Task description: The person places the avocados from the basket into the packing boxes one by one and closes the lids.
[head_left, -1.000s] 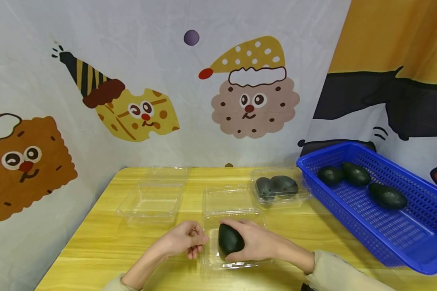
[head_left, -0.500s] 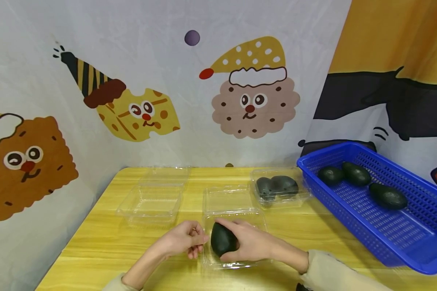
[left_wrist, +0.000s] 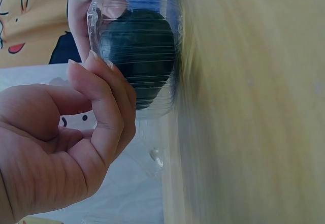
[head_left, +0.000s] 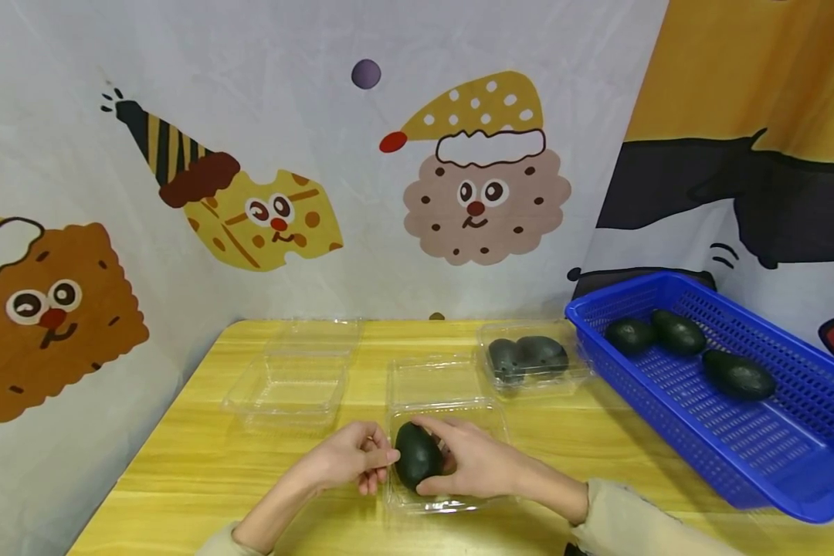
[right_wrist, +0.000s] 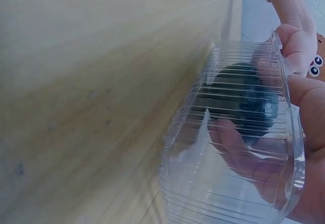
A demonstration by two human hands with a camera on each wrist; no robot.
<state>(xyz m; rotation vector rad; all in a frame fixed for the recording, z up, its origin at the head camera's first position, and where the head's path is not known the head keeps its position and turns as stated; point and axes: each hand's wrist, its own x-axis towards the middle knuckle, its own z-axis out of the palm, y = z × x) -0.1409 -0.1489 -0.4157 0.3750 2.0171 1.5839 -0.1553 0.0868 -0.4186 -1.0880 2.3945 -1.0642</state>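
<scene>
In the head view my right hand [head_left: 483, 462] grips a dark green avocado [head_left: 417, 457] inside an open clear plastic clamshell container [head_left: 459, 507]. The avocado sits at the container's left side. My left hand [head_left: 354, 457], fingers curled, holds the container's left rim at its fingertips. Through the ribbed wall in the left wrist view, the avocado [left_wrist: 139, 56] shows beside the left fingers [left_wrist: 109, 107]. The right wrist view has the right hand's fingers [right_wrist: 231, 137] against the avocado [right_wrist: 244, 99], seen through the plastic. The avocado's underside is hidden in the head view.
A blue perforated basket [head_left: 674, 432] holding 3 avocados stands on the right. Beside it, a clear container [head_left: 528, 388] with dark avocados inside looks closed. Another open clear clamshell [head_left: 285, 394] stands at the left of the yellow wooden table [head_left: 174, 479], and a printed cloth [head_left: 361, 232] hangs behind.
The avocado has moved left inside the container with my right hand around it, from near the middle to the left wall. My left hand and the container have stayed in place.
</scene>
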